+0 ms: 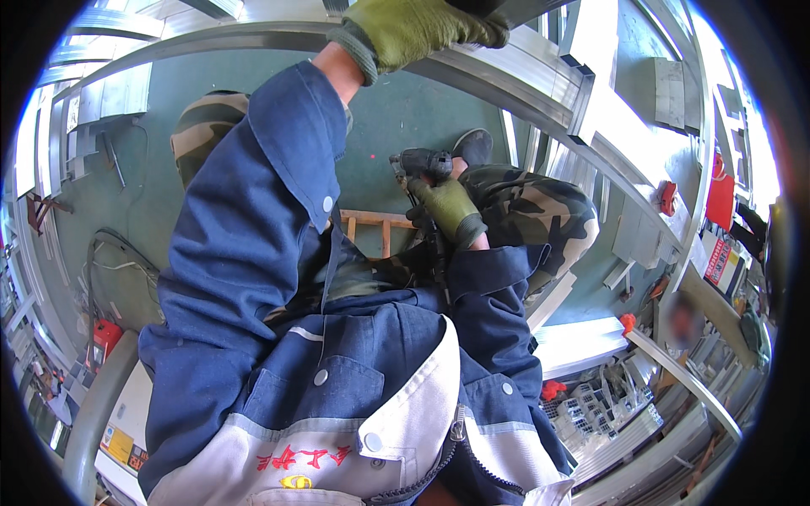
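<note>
My left hand [413,34], in a green work glove, reaches far forward to the top edge. Its fingers are closed over a dark metal bar [531,10], partly cut off by the picture's rim. Under that wrist runs a long silver metal profile [278,35], part of a frame. My right hand [447,207], also gloved in green, is wrapped round a black power tool [426,163] near my right knee. The tool's head points left, and a dark cord or strap hangs below the hand. What kind of tool it is stays unclear.
Metal frame members [582,101] cross ahead and to the right. A small wooden stool [367,221] shows between my legs. Black cable [105,240] loops over the green floor [198,72] at left. Stacked profiles [607,422] lie at lower right, near another person [682,320].
</note>
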`<state>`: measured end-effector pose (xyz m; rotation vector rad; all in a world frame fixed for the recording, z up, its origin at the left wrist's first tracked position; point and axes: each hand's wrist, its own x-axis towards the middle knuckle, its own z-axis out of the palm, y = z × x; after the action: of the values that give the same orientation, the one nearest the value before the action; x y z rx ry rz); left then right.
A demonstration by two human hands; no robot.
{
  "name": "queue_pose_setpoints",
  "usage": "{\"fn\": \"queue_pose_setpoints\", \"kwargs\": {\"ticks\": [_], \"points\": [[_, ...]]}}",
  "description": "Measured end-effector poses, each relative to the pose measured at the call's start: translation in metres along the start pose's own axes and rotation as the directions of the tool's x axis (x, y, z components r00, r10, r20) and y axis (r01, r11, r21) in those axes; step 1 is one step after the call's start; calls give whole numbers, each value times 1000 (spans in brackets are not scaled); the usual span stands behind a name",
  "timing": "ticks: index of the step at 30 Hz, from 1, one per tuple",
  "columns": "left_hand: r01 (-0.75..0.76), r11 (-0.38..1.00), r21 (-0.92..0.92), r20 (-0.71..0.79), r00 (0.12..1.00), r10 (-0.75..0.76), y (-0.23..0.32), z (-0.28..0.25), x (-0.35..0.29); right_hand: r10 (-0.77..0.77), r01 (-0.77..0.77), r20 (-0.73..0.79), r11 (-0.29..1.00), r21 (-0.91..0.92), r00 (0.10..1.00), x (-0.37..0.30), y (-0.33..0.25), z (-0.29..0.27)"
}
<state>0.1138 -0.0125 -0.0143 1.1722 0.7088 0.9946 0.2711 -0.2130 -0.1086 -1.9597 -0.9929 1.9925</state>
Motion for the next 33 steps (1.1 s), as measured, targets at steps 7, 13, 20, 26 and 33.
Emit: {"fn": "queue_pose_setpoints", "kwargs": {"ticks": [7,13,20,26,33], "points": [[11,1000,6,-7,1000,-11,2,1,-1,-34,34,-4,999,-6,999,0,0,0],[17,999,-30,-13,1000,-18,-1,1,0,-8,8,2,1000,-26,1000,1,0,-1],[46,997,-59,-17,999,-47,-2,0,0,-9,9,3,999,-38,1000,-4,-7,1],[30,997,-69,-23,999,-31,-7,-1,1,-17,17,-3,999,-31,1000,-3,-5,2],[12,996,-88,-20,1000,-14,-9,-1,1,-12,12,-1,999,-31,1000,-2,-3,1]]}}
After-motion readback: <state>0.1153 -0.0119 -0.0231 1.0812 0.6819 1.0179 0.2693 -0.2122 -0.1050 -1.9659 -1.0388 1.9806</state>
